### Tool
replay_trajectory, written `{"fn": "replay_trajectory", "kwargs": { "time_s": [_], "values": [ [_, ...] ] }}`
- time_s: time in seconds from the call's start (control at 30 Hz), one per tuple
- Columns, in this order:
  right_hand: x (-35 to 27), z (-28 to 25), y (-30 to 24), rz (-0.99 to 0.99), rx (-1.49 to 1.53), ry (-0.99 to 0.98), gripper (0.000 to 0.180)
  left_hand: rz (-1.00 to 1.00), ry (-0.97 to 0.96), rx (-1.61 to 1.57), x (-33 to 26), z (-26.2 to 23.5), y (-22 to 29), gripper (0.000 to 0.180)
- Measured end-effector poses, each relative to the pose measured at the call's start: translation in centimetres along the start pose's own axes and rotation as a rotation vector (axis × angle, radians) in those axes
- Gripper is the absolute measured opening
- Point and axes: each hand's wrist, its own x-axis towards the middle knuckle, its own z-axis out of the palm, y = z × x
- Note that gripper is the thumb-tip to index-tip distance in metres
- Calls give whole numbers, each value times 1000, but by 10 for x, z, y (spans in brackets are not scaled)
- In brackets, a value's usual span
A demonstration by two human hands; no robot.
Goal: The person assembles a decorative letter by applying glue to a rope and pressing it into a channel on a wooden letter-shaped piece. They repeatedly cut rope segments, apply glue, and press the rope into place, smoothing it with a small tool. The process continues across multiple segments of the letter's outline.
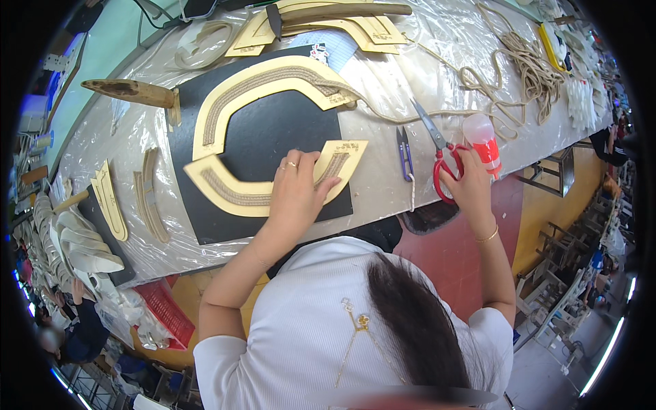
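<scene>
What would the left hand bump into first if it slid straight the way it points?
Past the bare black board, the left hand would probably meet the upper cream curved piece, though depth is hard to judge.

I touch a flat, cream, curved piece [242, 186] lined with tan cord [239, 199], left of the frame's centre — and hold red-handled scissors [439, 144], right of centre, tips pointing up-left.

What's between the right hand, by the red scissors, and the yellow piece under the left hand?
The purple snips lie on the table, between the right hand, at the red-handled scissors, and the right end of the lower yellow piece. They look low enough to lift over; nothing else visible blocks the gap.
</scene>
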Motion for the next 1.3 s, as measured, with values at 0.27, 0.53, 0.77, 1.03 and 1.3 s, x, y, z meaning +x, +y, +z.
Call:
{"fn": "replay_trajectory", "kwargs": {
  "time_s": [0.27,0.53,0.77,1.03,1.3],
  "values": [
    [2,-12,-22,-53,-58,27,28,143,150,136,-34,4,-28,67],
    [146,12,-79,-526,114,200,23,231,110,242,-60,6,-48,59],
    [287,105,-148,-704,-247,136,40,203,155,221,-62,14,-43,59],
    [261,77,-177,-823,-96,212,23,178,264,-12,-60,13,-40,51],
    [102,46,-256,-951,427,-21,43,-56,546,170,-119,-35,-105,38]
  ]
}}
